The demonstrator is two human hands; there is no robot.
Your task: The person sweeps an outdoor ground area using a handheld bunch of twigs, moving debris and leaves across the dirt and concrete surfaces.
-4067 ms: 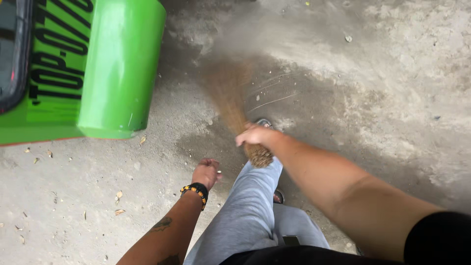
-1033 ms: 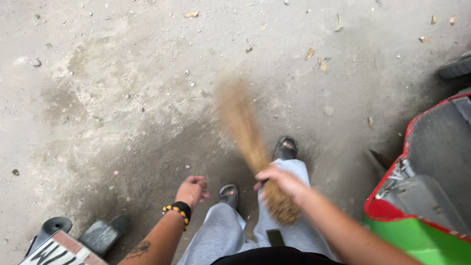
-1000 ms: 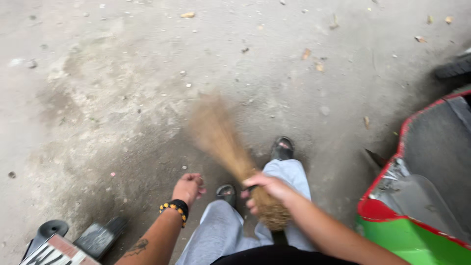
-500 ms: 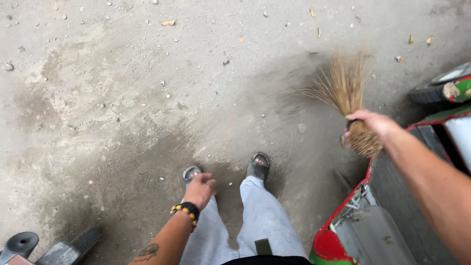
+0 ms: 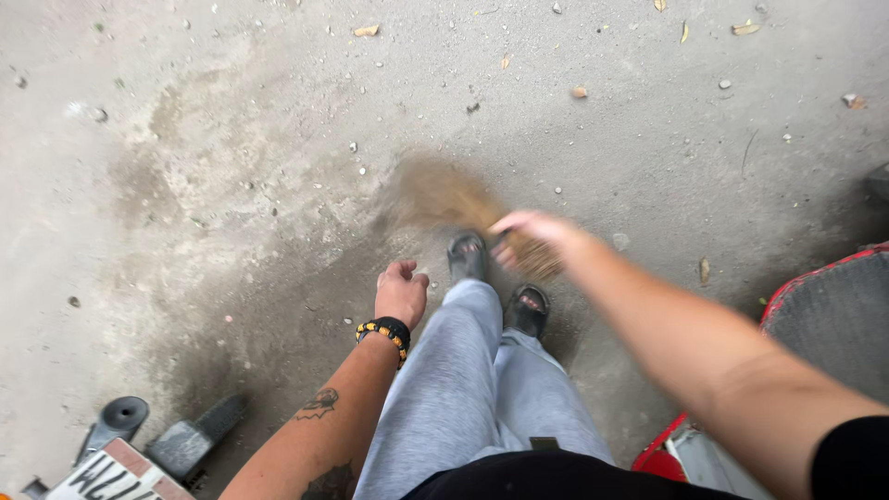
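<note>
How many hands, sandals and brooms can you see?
Hands: 2, the left hand and the right hand
Sandals: 2, one and another
Brooms: 1, the straw broom, held in the right hand
Total: 5

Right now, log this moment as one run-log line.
right hand: grips short straw broom, blurred | left hand: loosely curled, holding nothing | concrete floor: dusty, scattered leaves
</note>
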